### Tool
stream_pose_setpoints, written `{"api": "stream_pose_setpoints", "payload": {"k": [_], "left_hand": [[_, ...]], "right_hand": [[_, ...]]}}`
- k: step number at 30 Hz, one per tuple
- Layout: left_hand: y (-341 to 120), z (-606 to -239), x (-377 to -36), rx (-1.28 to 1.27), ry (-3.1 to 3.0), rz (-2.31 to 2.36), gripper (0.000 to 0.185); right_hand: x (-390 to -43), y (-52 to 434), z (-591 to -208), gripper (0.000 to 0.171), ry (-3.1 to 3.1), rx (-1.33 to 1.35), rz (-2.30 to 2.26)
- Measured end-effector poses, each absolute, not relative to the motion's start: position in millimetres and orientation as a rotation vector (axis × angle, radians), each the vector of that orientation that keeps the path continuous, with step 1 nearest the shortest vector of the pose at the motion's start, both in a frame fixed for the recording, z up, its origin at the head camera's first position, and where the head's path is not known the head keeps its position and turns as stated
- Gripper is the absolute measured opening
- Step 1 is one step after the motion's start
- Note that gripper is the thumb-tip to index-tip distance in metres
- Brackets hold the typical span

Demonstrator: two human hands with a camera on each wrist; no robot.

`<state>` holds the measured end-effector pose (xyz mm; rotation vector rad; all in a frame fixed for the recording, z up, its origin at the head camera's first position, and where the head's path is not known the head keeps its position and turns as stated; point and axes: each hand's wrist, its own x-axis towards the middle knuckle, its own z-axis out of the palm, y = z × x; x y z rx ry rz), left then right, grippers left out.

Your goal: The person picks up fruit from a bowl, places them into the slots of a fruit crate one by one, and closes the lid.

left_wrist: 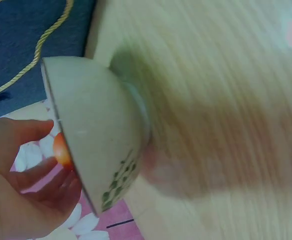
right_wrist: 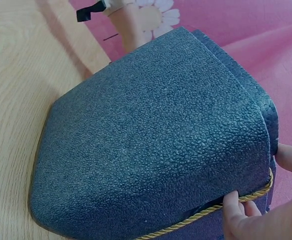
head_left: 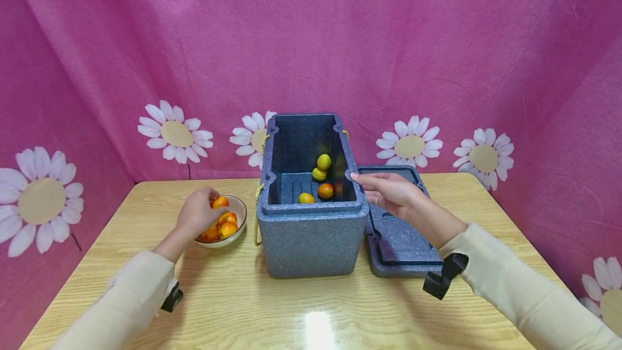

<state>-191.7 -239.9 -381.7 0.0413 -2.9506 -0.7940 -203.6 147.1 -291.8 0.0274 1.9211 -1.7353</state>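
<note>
My left hand (head_left: 198, 213) reaches over a cream bowl (head_left: 244, 217) of several small orange-yellow fruits. Its thumb and fingers are spread around an orange fruit (left_wrist: 61, 150) at the rim; in the left wrist view a small gap shows by the thumb. A dark grey foam box (head_left: 313, 242) stands uncovered in the middle, with several fruits inside, among them a red-orange one (head_left: 326, 191) and a yellow one (head_left: 306, 198). At the box's right rim my right hand (head_left: 396, 193) grips the edge, thumb and fingers beside the yellow rope (right_wrist: 205, 212).
The foam lid (head_left: 403, 236) lies on the wooden table (head_left: 223, 296) to the right of the box, partly under my right hand. Another yellow rope (head_left: 258, 215) hangs on the box's left side, near the bowl. Pink flowered cloth (head_left: 311, 42) rises behind the table.
</note>
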Motion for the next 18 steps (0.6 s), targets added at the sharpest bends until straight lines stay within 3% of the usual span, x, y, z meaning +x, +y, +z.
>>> {"api": "stream_pose_setpoints", "payload": {"k": [8,18], "left_hand": [[-237.8,-395.2,-194.1,0.233,-2.993,-0.677,0.044],[-230.6,-394.5,-201.6,0.282,-2.997,-0.665,0.042]], "right_hand": [[-204.8,148.0,-293.8,0.071,1.922,0.029,-1.736],[-205.8,147.5,-294.4,0.071,1.917,0.046,-1.74]]}}
